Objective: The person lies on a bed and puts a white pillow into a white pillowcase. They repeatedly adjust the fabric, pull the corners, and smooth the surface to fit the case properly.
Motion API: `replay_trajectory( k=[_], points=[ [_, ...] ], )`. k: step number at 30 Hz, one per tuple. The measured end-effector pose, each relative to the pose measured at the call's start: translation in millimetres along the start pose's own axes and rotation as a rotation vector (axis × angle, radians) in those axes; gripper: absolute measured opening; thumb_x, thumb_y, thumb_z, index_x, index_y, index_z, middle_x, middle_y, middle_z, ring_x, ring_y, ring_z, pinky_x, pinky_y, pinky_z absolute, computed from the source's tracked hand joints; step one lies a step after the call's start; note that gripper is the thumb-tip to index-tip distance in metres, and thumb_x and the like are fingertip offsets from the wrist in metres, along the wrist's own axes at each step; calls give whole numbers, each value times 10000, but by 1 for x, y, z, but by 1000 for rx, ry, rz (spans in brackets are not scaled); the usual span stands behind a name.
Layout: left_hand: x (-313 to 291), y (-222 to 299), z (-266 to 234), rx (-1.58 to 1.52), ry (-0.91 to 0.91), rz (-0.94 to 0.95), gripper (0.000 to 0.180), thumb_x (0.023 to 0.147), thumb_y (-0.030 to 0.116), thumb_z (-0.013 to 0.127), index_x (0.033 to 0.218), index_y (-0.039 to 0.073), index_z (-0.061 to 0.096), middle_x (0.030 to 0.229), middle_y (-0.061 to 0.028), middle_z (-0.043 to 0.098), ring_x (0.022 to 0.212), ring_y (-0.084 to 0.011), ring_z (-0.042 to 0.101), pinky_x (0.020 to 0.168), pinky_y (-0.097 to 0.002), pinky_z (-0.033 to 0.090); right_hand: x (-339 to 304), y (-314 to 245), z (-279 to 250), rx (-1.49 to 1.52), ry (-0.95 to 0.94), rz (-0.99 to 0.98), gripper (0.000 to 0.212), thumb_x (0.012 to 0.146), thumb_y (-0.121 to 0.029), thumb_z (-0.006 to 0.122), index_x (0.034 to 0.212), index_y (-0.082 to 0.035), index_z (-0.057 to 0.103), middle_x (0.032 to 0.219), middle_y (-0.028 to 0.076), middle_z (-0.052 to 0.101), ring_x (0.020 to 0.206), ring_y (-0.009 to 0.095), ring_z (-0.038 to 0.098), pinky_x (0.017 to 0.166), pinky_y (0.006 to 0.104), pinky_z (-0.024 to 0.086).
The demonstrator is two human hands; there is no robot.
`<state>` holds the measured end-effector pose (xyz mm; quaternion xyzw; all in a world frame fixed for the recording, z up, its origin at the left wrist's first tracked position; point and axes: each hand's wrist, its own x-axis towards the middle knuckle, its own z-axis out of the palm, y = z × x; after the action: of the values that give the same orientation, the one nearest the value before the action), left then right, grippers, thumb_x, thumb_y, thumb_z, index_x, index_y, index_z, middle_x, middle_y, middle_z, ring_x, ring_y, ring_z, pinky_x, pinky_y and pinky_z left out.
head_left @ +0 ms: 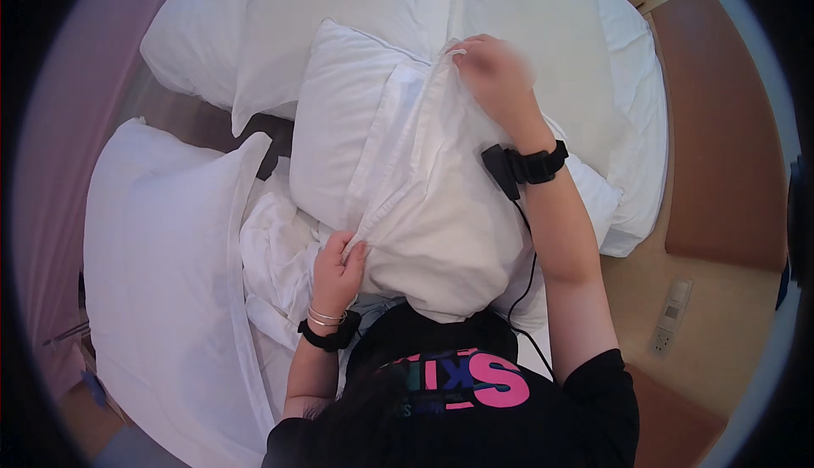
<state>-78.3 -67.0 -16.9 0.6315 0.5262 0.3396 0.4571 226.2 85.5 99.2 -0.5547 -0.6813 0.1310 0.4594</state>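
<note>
Ok, 2 hands (337, 269) (492, 71) gripping 1 wht pillowcase (441, 214).

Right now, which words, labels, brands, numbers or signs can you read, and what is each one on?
Shirt: large upside-down letters, some pink, others darker; I don't copy out wording.
Shirt, beside them: smaller lettering, too small to read.
Switch plate: any marks are too small to read.
White cloth in the left hand and right hand: no lettering I can make out.
</note>
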Motion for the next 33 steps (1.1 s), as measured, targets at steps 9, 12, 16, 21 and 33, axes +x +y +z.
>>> replay_trajectory(
  k=[9,12,16,21,33],
  points=[
    [-32,-26,-2,117,236,-132,103,942,118,572,882,35,563,666,-140,584,576,-271,575,540,-372,424,5,21,43,-51,-118,83,161,863,-105,641,968,6,694,909,139,678,753,276,630,699,330,496],
    [-32,-31,0,83,313,-140,128,942,137,574,881,27,552,670,-133,583,583,-272,572,554,-375,430,9,10,51,11,-131,93,151,862,-103,638,954,1,700,925,136,687,779,283,638,718,335,502],
    [-17,-38,3,124,155,-180,199,927,183,608,997,3,557,775,-125,602,707,-284,598,687,-365,480,8,18,50,-49,-201,134,248,847,-122,656,1073,-22,675,995,160,684,885,316,639,791,343,504],
    [17,-18,3,207,148,179,467,875,240,691,1199,-36,498,1004,-141,624,919,-282,611,860,-343,478,-40,-19,-13,-211,12,-54,461,827,-158,701,1259,-46,584,1164,179,638,1078,319,593,937,354,467],
    [11,-32,-19,-265,-500,-411,470,842,182,730,1239,-34,600,1148,-82,673,1018,-144,615,914,-299,478,-145,21,-87,653,163,1003,379,885,-159,672,1192,50,592,1078,93,680,958,155,635,848,273,499]
  ],
)
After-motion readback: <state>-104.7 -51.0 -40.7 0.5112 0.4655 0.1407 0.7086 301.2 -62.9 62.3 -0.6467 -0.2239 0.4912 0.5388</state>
